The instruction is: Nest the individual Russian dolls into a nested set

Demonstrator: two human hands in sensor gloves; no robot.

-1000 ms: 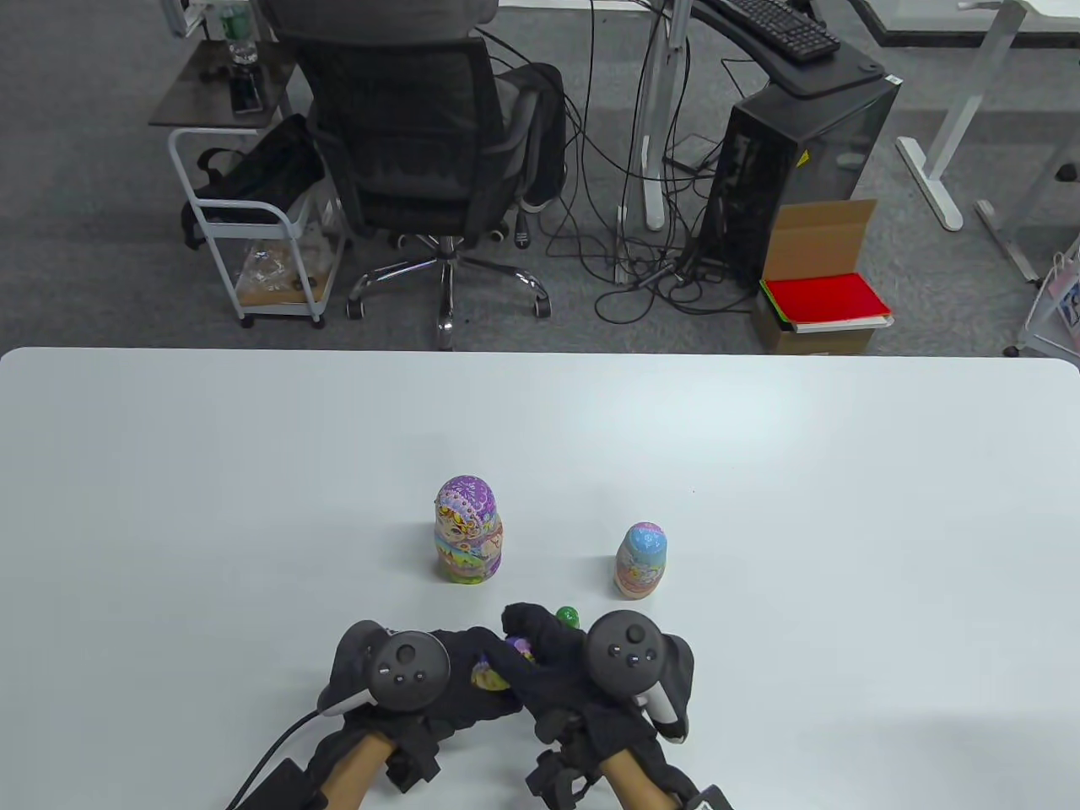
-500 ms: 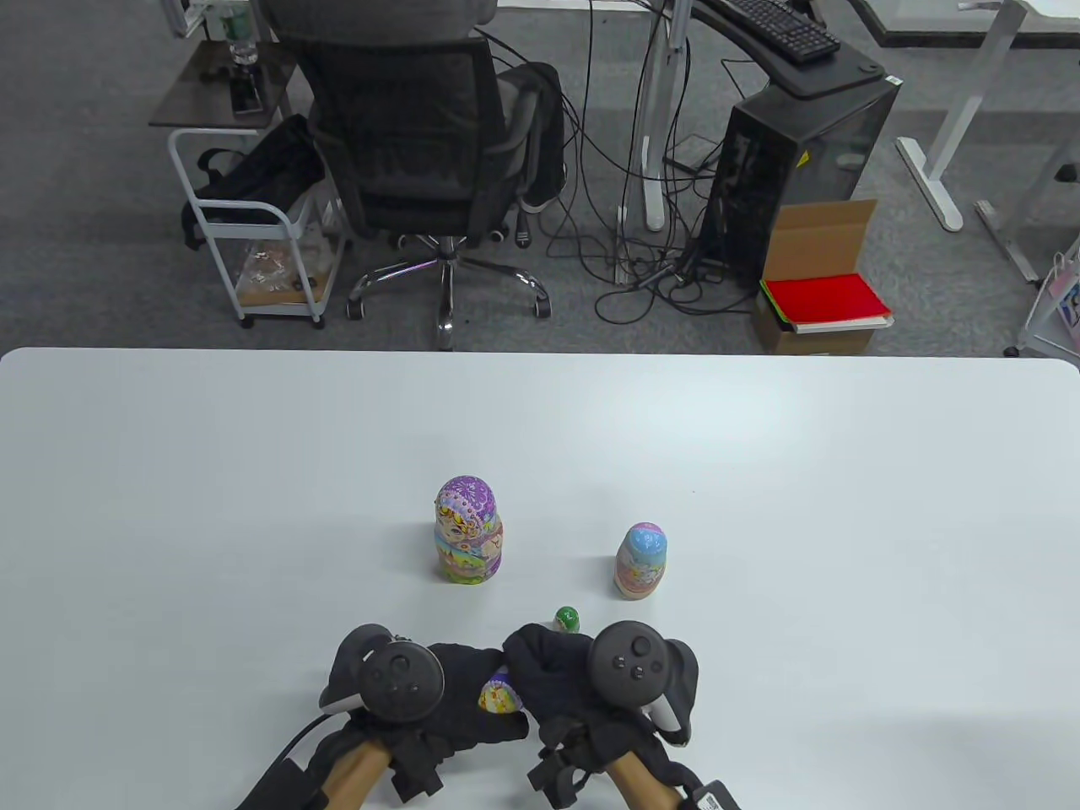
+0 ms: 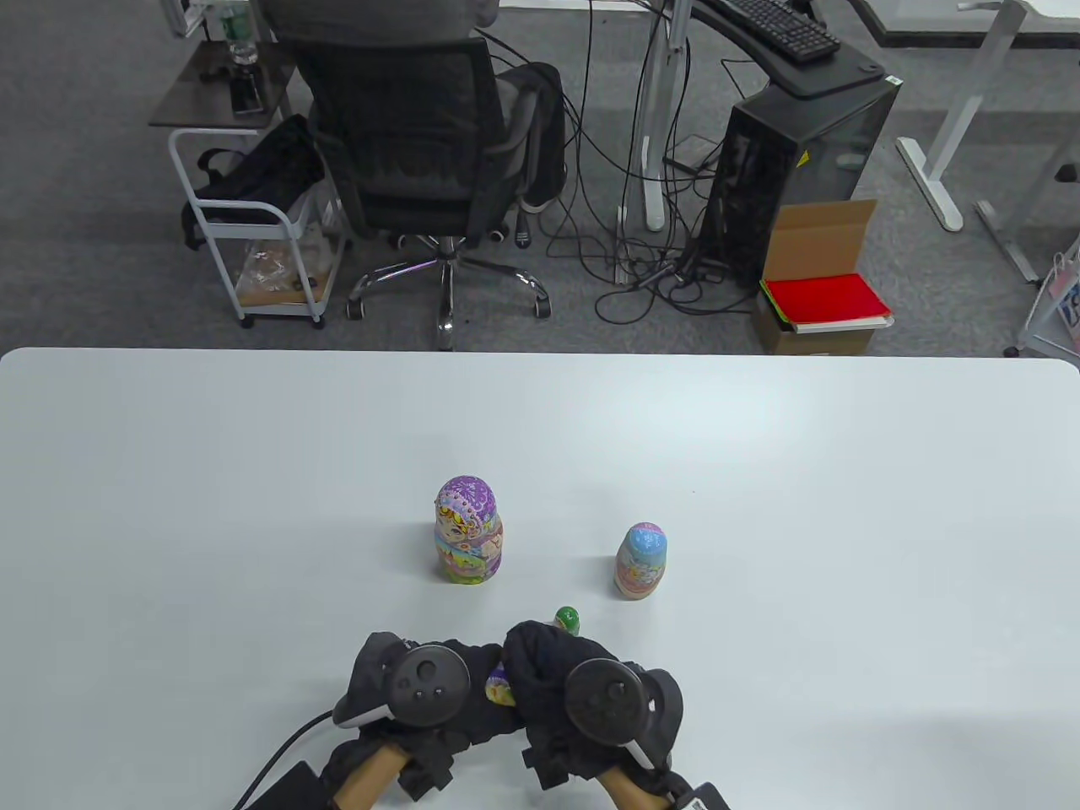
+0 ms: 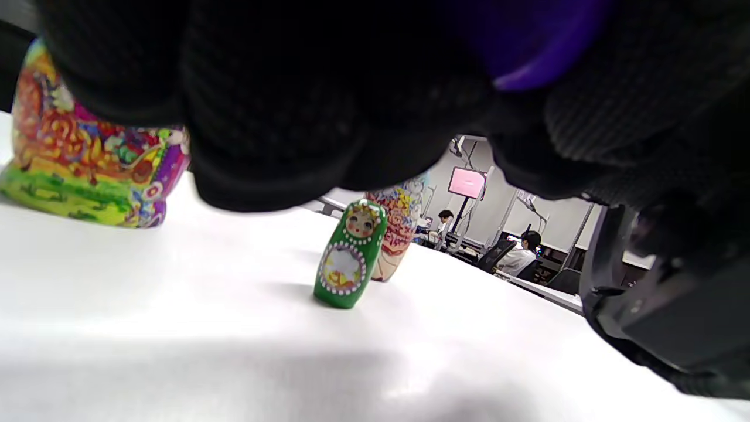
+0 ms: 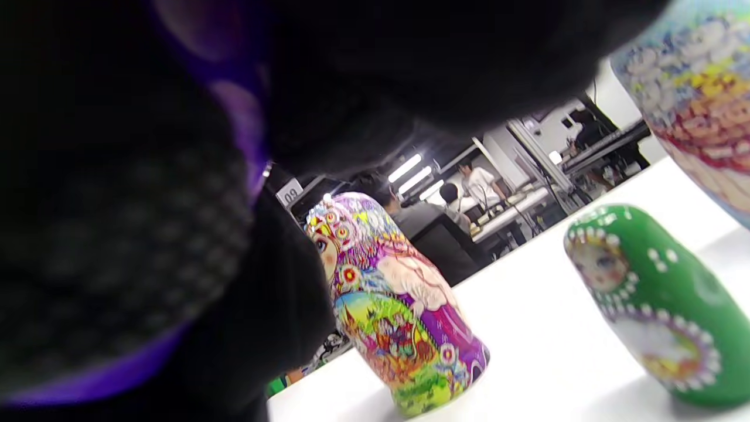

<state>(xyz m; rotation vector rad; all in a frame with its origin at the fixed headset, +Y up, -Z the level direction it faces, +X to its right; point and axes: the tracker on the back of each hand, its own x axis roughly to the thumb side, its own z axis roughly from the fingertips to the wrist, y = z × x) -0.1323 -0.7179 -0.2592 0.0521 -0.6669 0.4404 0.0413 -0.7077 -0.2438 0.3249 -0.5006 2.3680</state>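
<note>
Both gloved hands meet near the table's front edge around a small purple-and-yellow doll (image 3: 499, 683). My left hand (image 3: 462, 679) holds it from the left. My right hand (image 3: 540, 662) covers it from the right and above, so most of it is hidden. Its purple surface shows in the left wrist view (image 4: 527, 55) and the right wrist view (image 5: 234, 64). A tiny green doll (image 3: 567, 620) stands just beyond my right fingers. A large purple doll (image 3: 468, 540) and a medium blue-and-pink doll (image 3: 639, 561) stand further back, both closed and upright.
The white table (image 3: 253, 472) stretches wide on both sides of the dolls. Beyond its far edge are an office chair (image 3: 422, 152), a computer tower (image 3: 793, 160) and a cardboard box (image 3: 823, 287) on the floor.
Both hands drew back toward the near edge and closer together. My right hand rolled over the small doll and hides more of it. The green doll now stands clear of my right fingers.
</note>
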